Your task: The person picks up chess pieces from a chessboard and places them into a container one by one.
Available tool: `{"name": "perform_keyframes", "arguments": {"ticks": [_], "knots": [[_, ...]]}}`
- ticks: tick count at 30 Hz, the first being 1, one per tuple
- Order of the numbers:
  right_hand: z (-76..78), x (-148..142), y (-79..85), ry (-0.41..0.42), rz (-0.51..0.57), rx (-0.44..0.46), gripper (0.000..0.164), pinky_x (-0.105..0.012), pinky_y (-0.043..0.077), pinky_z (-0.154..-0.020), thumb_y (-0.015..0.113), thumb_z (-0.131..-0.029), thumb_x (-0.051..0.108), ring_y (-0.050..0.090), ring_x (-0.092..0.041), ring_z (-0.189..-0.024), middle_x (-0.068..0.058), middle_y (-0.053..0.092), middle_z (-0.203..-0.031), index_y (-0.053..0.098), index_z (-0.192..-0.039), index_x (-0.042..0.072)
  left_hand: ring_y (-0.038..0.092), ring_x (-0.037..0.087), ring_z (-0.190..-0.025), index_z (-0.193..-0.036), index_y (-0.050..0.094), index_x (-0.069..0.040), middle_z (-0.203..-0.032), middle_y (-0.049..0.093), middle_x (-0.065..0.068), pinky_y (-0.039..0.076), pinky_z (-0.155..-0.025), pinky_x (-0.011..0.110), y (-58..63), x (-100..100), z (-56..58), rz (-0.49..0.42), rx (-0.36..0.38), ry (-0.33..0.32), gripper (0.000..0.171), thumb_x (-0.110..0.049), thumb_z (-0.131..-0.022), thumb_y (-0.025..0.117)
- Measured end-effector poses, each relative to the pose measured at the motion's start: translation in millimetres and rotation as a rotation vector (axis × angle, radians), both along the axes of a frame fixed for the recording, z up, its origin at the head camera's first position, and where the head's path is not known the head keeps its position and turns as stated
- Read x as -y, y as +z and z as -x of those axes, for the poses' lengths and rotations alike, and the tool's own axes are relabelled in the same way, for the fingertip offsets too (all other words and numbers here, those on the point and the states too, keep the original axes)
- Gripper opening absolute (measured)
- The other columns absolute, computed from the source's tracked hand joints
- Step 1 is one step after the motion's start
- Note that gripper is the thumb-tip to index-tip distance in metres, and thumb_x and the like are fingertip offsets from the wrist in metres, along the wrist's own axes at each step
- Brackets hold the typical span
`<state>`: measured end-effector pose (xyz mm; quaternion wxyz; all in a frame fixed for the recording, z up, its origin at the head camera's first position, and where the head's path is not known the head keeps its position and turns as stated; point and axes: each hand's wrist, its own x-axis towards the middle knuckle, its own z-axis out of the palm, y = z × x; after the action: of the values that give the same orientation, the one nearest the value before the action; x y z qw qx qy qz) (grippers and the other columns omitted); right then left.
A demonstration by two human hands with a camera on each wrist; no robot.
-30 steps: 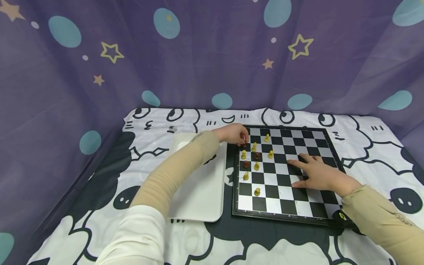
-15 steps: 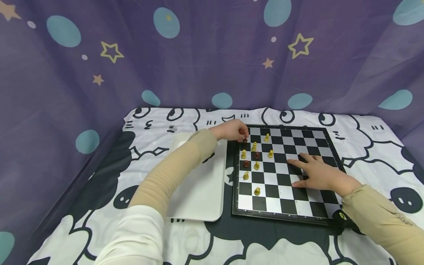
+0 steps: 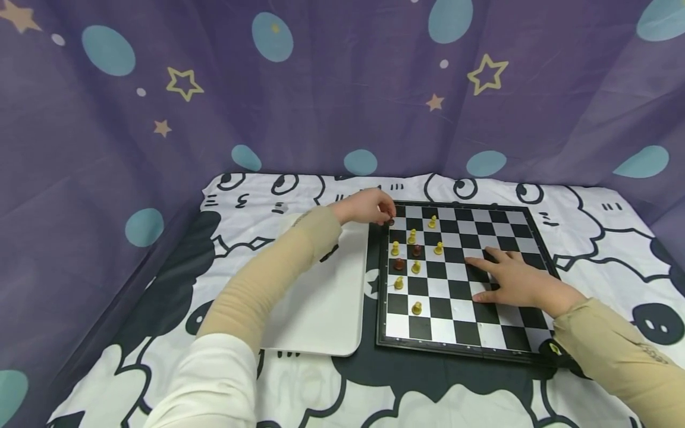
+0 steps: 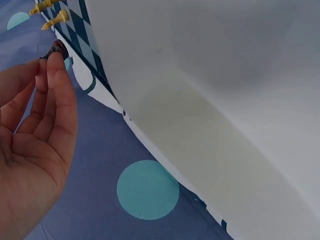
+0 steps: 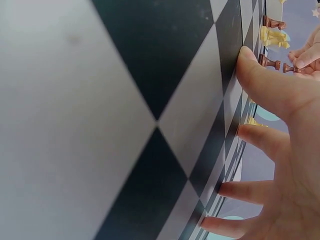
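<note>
At the chessboard's left edge (image 3: 382,285), left fingers (image 4: 63,92) pinch a dark-brown, round-based piece (image 4: 60,48); right fingers (image 5: 250,192) are spread.

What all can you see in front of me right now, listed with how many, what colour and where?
Chessboard: one, black and white, on the cloth
Cloth: one, black and white print, under everything
Tray: one, white, left of the chessboard
Yellow chess pieces: seven, yellow, chessboard's left half
Standing chess pieces: two, red-brown, among the yellow
Held chess piece: one, red-brown, pinched in the left hand
Curtain: purple with stars and teal spots, behind
Left hand: one, bare, chessboard's far left corner
Right hand: one, bare, fingers spread, chessboard's right half
Beige sleeves: two, forearms
White sleeve: one, left arm
</note>
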<state>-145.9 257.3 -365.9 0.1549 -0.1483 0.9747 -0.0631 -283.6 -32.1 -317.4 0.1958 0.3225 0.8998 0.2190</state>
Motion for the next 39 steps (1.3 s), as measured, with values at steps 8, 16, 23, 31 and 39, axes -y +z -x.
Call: {"name": "perform_keyframes", "arguments": {"ticks": [8,16,23,31,39], "knots": [[-0.2,-0.3,0.9,0.002,-0.009,0.001,0.090,-0.074,0.034,-0.086,0.065,-0.071,0.068,0.027,-0.064,-0.122,-0.037,0.028,-0.142,0.045,-0.140,0.014,0.063,0.016,-0.085,-0.111,0.066,-0.004,-0.101,0.067,0.009,0.050,-0.075,0.026,5.8,12.0,-2.8,-0.014,-0.015,-0.007,0.021,-0.006,-0.094,0.054],[-0.3,-0.8,0.2,0.002,-0.012,0.000,0.089,-0.073,0.034,-0.086,0.066,-0.071,0.067,0.027,-0.065,-0.122,-0.037,0.028,-0.142,0.045,-0.140,0.014,0.064,0.023,-0.088,-0.111,0.066,-0.002,-0.099,0.066,0.011,0.049,-0.075,0.028,10.8,30.7,-7.7,-0.009,-0.024,0.030,0.021,-0.005,-0.094,0.053],[-0.6,-1.1,-1.4,0.000,-0.013,-0.001,0.090,-0.073,0.034,-0.087,0.066,-0.071,0.067,0.028,-0.065,-0.121,-0.037,0.028,-0.142,0.045,-0.140,0.014,0.064,0.020,-0.085,-0.109,0.066,-0.002,-0.101,0.067,0.016,0.049,-0.076,0.028,13.4,46.2,-8.2,-0.022,-0.027,0.048,0.022,-0.001,-0.094,0.051],[-0.1,-1.6,-2.6,0.001,-0.021,-0.004,0.090,-0.073,0.034,-0.087,0.065,-0.071,0.068,0.028,-0.065,-0.121,-0.037,0.028,-0.142,0.045,-0.140,0.014,0.064,0.022,-0.086,-0.101,0.068,-0.004,-0.096,0.068,0.013,0.050,-0.077,0.029,12.1,61.7,-12.0,-0.047,0.011,0.078,0.019,0.000,-0.092,0.052],[-1.8,-1.1,-2.4,0.012,-0.010,-0.016,0.089,-0.073,0.034,-0.087,0.065,-0.072,0.067,0.027,-0.064,-0.122,-0.036,0.028,-0.142,0.045,-0.140,0.014,0.065,0.023,-0.087,-0.103,0.067,-0.004,-0.096,0.069,0.009,0.051,-0.076,0.028,-2.3,73.1,-14.5,-0.023,0.039,0.079,0.016,-0.004,-0.093,0.054]]}}
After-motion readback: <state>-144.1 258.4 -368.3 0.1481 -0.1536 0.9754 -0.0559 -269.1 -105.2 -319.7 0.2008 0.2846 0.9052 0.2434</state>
